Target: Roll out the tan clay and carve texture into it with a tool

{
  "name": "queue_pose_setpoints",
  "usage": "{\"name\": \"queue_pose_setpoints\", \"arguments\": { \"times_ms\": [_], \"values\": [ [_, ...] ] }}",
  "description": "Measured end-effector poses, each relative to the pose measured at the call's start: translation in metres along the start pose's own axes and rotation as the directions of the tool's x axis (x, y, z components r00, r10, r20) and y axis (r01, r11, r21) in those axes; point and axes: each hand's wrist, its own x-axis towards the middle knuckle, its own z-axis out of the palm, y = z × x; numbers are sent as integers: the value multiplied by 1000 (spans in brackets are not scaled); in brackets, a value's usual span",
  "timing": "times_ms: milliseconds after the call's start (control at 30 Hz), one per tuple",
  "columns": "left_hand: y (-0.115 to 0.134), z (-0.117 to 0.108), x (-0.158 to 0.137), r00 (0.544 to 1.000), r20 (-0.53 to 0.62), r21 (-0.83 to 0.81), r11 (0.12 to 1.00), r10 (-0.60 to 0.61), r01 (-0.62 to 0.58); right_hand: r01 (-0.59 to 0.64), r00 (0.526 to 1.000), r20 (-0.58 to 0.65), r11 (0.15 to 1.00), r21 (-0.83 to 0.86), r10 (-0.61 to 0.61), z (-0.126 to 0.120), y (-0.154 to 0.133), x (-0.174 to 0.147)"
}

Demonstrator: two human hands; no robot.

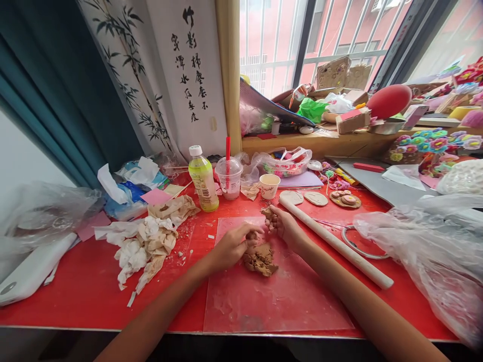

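A rough, crumbly lump of brown clay lies on a clear plastic sheet over the red table. Just above it and to its left is my left hand. Its fingers are loosely bent, with a gap between thumb and forefinger and nothing visible in them. My right hand is raised over the sheet beyond the lump, its fingers closed round a smaller piece of clay. A pale rolling pin lies slantwise to the right of my right hand.
Crumpled tissues lie on the left. A bottle, a plastic cup with a red straw and a paper cup stand behind. Flat clay discs lie past the rolling pin. Plastic bags cover the right side.
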Motion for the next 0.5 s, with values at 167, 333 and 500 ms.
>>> {"name": "queue_pose_setpoints", "arguments": {
  "times_ms": [167, 333, 500],
  "values": [
    [2, -2, 0, 995, 87, 26, 999, 40, -42, -6, 1000, 7, 1000, -29, 6, 2, 0, -1],
    [8, 0, 1, 915, 368, 18, 982, 167, -186, -1, 1000, 17, 999, -50, 1, 5, -1, -5],
    [7, -1, 0, 921, 342, -44, 982, 186, -182, -10, 1000, 10, 998, -56, 11, 4, -2, -5]
  ]
}}
